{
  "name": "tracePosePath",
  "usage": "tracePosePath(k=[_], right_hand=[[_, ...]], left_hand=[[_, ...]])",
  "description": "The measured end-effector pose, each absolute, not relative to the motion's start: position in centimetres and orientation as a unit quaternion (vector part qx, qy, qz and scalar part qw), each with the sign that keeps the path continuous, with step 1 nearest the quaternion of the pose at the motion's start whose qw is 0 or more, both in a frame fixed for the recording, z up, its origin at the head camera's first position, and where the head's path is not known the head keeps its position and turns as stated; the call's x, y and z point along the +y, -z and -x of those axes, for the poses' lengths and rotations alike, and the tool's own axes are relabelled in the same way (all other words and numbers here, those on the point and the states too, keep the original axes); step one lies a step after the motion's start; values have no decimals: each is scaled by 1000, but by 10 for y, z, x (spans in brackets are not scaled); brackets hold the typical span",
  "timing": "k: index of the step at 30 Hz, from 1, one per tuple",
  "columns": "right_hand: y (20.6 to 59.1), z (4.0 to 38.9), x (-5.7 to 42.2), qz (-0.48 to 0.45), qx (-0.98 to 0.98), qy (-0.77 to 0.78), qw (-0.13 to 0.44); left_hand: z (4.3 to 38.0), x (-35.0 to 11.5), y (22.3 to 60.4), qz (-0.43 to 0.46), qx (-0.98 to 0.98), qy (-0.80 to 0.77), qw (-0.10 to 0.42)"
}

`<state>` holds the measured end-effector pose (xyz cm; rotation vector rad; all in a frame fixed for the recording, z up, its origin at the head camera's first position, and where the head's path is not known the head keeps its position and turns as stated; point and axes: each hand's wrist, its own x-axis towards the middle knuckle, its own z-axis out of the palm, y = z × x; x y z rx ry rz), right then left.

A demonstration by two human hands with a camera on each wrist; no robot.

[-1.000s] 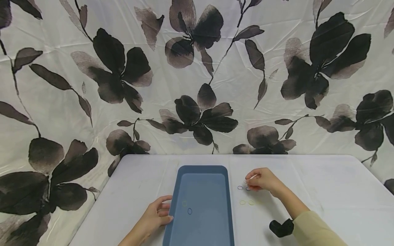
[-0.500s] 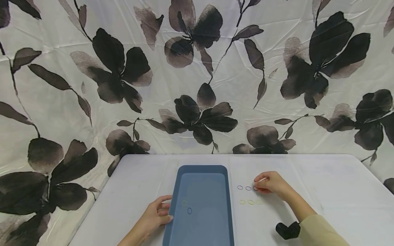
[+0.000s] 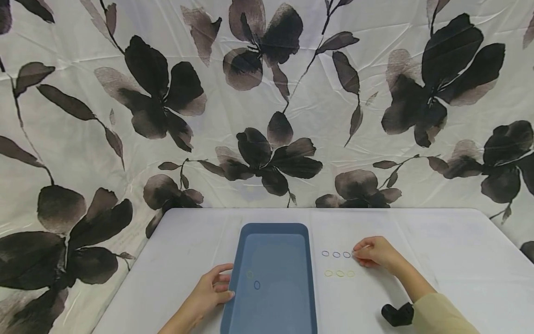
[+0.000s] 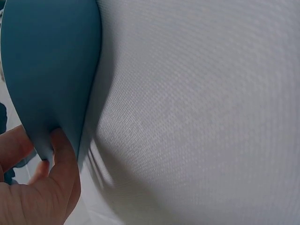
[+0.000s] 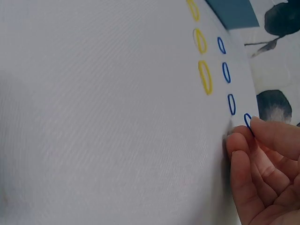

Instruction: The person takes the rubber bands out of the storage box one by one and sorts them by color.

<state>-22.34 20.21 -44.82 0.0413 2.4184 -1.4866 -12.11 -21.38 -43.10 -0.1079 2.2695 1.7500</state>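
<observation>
My left hand (image 3: pixel 210 291) grips the left side of a blue-grey rectangular tray (image 3: pixel 275 253), thumb and fingers on either side of its rim in the left wrist view. One yellow rubber band (image 3: pixel 250 275) and one blue rubber band (image 3: pixel 257 285) lie inside the tray. Right of it, three blue bands (image 3: pixel 336 254) form a row on the table, with three yellow bands (image 3: pixel 340 273) in a row nearer me. At the right end of the blue row, my right hand (image 3: pixel 375 253) pinches another blue rubber band (image 5: pixel 247 121) between thumb and fingertips, close over the tabletop.
The white table (image 3: pixel 450 250) stretches away on both sides of the tray. Behind its far edge hangs a white cloth (image 3: pixel 350 134) printed with dark flowers. A black wrist mount (image 3: pixel 397 314) sits at the right sleeve.
My right hand has moved right along the blue row, uncovering the second and third blue bands and the third yellow one. The left hand and the tray have stayed in place.
</observation>
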Motion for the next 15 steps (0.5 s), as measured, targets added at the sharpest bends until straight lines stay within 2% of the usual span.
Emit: tracePosePath(k=[15], right_hand=[[447, 224, 203, -37, 846, 506, 166]], left_hand=[[121, -214, 432, 41, 783, -605, 139]])
